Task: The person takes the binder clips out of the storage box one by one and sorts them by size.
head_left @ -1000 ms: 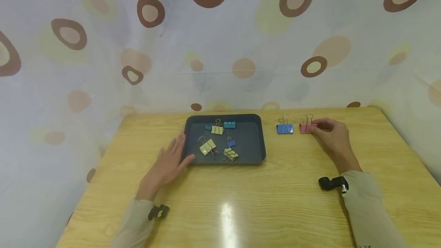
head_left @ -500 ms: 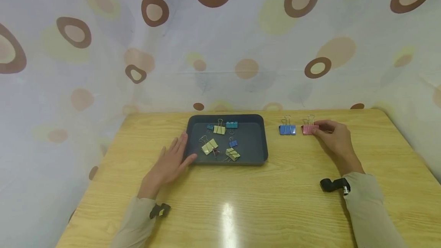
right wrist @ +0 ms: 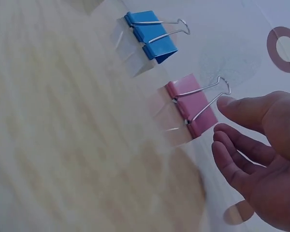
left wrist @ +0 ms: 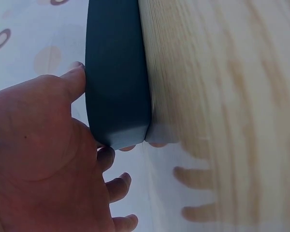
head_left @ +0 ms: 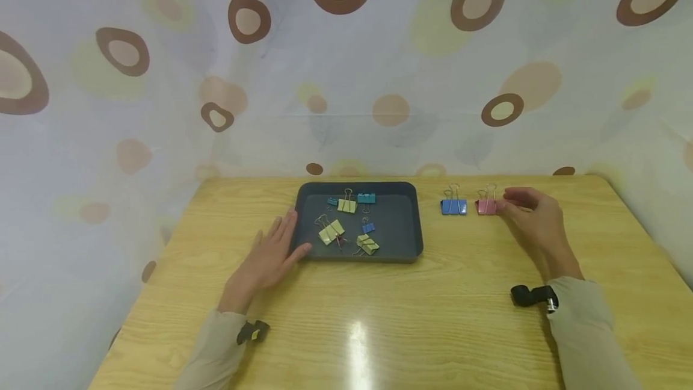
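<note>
The pink binder clip (head_left: 486,207) stands on the bench (head_left: 433,318) near its far edge, towards the far right corner, with its wire handles pointing up. Just beside its right end is the right hand (head_left: 533,218), the thumb and fingers parted and grasping nothing; the right wrist view shows the thumb tip close to a handle, though whether it brushes the clip is hard to tell. A blue binder clip (head_left: 453,207) stands to the left of the pink one along the same far edge, a gap between them, handles also up. The left hand (head_left: 265,257) clasps nothing: its fingers lie extended along the left wall of the dark tray (head_left: 397,233), the thumb against the near left corner. This tray sits close to the bench's far edge, left of its middle. Along the tray's far edge are a small teal clip (head_left: 332,201), a yellow clip (head_left: 347,206) and a larger teal clip (head_left: 366,198). A small blue clip (head_left: 368,228) lies near the tray's middle. Towards its near edge are a second yellow clip (head_left: 331,232), a tiny red clip (head_left: 340,239) beside it, and a third yellow clip (head_left: 368,244).
</note>
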A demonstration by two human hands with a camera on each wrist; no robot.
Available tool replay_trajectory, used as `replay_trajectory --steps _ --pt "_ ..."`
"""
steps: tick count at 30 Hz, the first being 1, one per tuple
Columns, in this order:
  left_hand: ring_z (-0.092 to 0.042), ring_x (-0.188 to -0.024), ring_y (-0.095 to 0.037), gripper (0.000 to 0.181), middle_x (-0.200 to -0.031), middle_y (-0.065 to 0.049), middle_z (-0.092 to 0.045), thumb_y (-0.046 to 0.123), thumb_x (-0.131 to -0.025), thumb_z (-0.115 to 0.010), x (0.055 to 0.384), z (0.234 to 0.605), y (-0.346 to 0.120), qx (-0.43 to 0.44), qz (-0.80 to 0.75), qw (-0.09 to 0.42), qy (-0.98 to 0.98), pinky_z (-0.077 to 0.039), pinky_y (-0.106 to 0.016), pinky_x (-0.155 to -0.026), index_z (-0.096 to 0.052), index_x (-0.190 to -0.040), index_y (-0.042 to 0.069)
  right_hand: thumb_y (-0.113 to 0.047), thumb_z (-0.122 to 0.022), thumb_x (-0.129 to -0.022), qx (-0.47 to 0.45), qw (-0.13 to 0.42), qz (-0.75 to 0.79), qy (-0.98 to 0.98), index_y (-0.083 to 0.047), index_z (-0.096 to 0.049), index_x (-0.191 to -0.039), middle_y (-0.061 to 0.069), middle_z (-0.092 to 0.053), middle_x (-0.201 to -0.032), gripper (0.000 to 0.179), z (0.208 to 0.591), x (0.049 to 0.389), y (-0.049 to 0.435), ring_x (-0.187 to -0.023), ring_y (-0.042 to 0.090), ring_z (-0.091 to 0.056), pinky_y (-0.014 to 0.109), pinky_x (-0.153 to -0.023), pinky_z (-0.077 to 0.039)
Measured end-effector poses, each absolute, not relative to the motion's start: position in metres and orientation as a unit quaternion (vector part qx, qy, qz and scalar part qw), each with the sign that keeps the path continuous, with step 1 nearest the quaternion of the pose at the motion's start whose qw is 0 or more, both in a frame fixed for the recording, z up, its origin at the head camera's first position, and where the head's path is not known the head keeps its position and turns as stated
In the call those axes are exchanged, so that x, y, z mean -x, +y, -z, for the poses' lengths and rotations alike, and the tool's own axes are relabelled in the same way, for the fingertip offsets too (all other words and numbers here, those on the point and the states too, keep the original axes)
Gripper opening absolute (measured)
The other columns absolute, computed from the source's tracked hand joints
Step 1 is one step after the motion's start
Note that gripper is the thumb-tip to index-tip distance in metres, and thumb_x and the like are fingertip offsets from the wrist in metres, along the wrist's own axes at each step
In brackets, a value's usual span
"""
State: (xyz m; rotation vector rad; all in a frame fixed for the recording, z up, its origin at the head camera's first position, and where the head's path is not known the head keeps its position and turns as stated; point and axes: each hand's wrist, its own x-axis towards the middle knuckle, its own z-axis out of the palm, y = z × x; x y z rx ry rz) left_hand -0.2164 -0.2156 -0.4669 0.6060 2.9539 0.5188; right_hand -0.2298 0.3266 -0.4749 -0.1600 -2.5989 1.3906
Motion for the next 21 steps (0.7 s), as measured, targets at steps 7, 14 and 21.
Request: replay_trajectory --steps 7,14,21 --pt "-0.013 -0.155 -0.042 0.087 -0.172 -0.012 -0.006 0.064 -0.106 -0.030 0.218 0.470 -0.215 -0.202 -0.161 0.039 0.965 -0.011 -0.071 -0.118 -0.007 -0.165 0.005 -0.007 -0.073 -0.096 -0.024 0.181 -0.489 -0.853 0.008 -0.067 -0.124 0.006 -0.074 -0.111 0.032 0.467 0.236 0.320 -0.094 -0.009 -0.062 0.005 -0.082 -0.048" --pt "-0.013 -0.155 -0.042 0.084 -0.172 -0.012 -0.008 0.057 -0.107 -0.039 0.214 0.459 -0.212 -0.193 -0.164 0.043 0.966 -0.011 -0.070 -0.118 -0.009 -0.165 0.004 -0.006 -0.073 -0.096 -0.066 0.167 -0.511 -0.841 0.005 -0.070 -0.121 0.018 -0.072 -0.111 0.027 0.452 0.239 0.291 -0.094 -0.002 -0.067 0.009 -0.082 -0.052" --pt "-0.013 -0.155 -0.043 0.085 -0.171 -0.014 -0.007 0.060 -0.107 -0.034 0.213 0.461 -0.213 -0.195 -0.160 0.042 0.967 -0.011 -0.071 -0.118 -0.008 -0.165 0.003 -0.006 -0.070 -0.098 -0.116 0.136 -0.508 -0.843 0.005 -0.067 -0.125 0.024 -0.069 -0.117 0.030 0.447 0.235 0.264 -0.096 -0.002 -0.066 0.010 -0.081 -0.052"
